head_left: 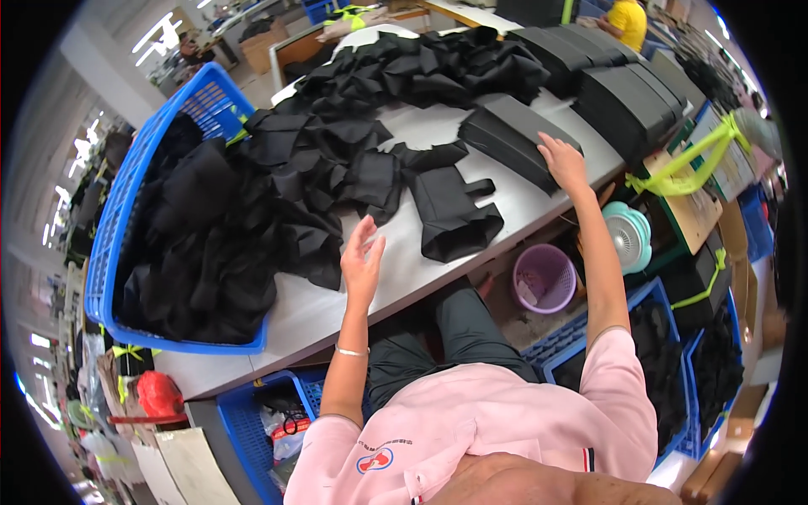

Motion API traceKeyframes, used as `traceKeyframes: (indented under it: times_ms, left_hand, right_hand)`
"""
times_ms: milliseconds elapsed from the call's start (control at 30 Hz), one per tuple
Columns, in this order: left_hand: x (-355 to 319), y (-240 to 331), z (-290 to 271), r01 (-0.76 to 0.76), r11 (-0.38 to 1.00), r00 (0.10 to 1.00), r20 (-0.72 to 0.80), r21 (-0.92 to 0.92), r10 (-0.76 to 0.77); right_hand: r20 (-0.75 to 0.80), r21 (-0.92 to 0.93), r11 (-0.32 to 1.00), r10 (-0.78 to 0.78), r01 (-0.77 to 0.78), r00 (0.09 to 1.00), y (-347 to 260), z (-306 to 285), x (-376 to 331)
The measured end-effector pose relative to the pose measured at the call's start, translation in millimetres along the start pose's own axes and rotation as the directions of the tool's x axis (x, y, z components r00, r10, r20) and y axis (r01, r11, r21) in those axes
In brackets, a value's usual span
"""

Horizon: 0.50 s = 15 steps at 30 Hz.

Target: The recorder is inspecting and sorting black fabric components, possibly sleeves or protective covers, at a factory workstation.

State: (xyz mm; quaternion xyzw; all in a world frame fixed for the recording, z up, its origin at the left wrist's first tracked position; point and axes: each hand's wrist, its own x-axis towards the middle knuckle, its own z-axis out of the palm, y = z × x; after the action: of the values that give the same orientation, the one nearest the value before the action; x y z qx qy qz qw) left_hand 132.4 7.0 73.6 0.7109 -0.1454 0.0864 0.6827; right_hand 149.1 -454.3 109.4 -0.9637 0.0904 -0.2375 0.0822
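the right hand (562,162) rests flat, fingers spread, on the folded stack (515,139); beside that stack, the left hand (362,257) hovers open and empty, with the loose black pile (320,160) unfolded beyond.

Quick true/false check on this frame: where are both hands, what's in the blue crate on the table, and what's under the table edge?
1. The right hand rests on a flat black stack. True.
2. The left hand grips a black piece. False: it hovers open above the table, holding nothing.
3. The blue crate on the table holds black fabric. True.
4. The purple basket sits on the tabletop. False: it is below the table edge.
5. A folded black piece lies between the hands. True.
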Motion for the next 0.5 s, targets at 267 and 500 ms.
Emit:
traceKeyframes:
  times_ms: [267,500]
  left_hand:
    - [-63.5,39.0,29.5,0.250,0.908,0.960,0.209,-0.335,-0.187]
    - [-75.3,64.1,97.1,0.395,0.693,0.871,0.487,-0.603,-0.073]
  right_hand:
    - [-0.133,-0.498,0.861,-0.194,0.104,0.972,-26.3,-10.2,-9.8]
    - [-0.389,-0.243,0.933,-0.343,0.264,0.855,-153.8,-105.8,-150.8]
